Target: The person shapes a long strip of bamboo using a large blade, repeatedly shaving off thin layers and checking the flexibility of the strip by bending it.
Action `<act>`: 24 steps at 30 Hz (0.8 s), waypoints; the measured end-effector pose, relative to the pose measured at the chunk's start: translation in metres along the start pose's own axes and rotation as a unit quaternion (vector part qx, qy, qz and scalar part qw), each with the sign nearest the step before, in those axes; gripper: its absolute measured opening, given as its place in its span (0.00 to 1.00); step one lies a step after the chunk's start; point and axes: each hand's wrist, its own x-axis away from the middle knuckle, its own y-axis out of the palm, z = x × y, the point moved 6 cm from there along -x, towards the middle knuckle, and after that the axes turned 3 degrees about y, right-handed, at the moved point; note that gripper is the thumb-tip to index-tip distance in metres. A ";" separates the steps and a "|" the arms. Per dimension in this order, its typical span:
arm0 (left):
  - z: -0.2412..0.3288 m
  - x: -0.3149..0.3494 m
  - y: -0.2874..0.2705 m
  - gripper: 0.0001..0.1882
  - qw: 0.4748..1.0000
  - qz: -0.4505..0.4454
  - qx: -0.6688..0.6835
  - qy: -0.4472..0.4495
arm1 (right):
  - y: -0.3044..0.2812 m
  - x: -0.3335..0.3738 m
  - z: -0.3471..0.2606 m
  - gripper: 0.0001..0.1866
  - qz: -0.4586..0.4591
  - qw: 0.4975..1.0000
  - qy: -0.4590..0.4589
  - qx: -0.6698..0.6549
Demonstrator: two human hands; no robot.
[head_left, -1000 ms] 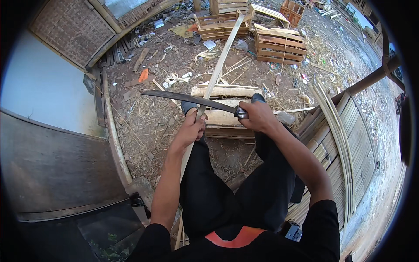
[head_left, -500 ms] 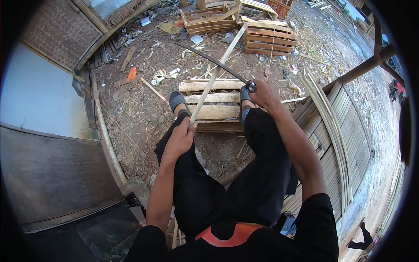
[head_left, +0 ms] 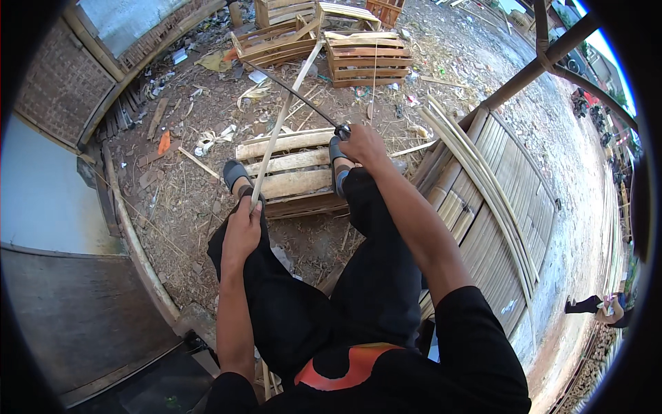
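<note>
My left hand (head_left: 243,233) is closed around the lower end of a long pale strip of wood or bamboo (head_left: 276,134), over my left knee. The strip slants up and away toward the crates at the back. In my right hand (head_left: 364,146) is the black handle of a long, thin dark blade (head_left: 307,102). The blade points to the far left and crosses the strip partway along; whether it touches is hard to tell. Between my feet lies a slatted wooden crate (head_left: 296,163), beneath the lower part of the strip.
More slatted crates (head_left: 369,62) stand at the back. To the right, long pale strips (head_left: 483,176) lie over a bamboo platform (head_left: 514,172), with a post (head_left: 510,83) beyond. A wall (head_left: 55,186) bounds the left. Litter and wood scraps cover the ground. Another person shows at far right.
The view has turned to the right, so the scene sits farther left. Both hands keep their hold, and the blade still crosses the strip at about the same place.
</note>
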 end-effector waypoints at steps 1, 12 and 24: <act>-0.003 0.001 -0.004 0.11 1.000 0.005 -0.001 -0.001 | -0.002 0.003 -0.004 0.16 0.000 1.000 0.011 0.004; -0.018 0.008 -0.013 0.12 0.998 0.012 0.049 0.029 | 0.002 -0.002 -0.016 0.18 0.002 0.999 -0.019 0.029; -0.034 0.016 -0.025 0.10 0.971 -0.028 0.225 -0.077 | 0.002 0.001 -0.037 0.17 0.014 0.998 -0.064 0.003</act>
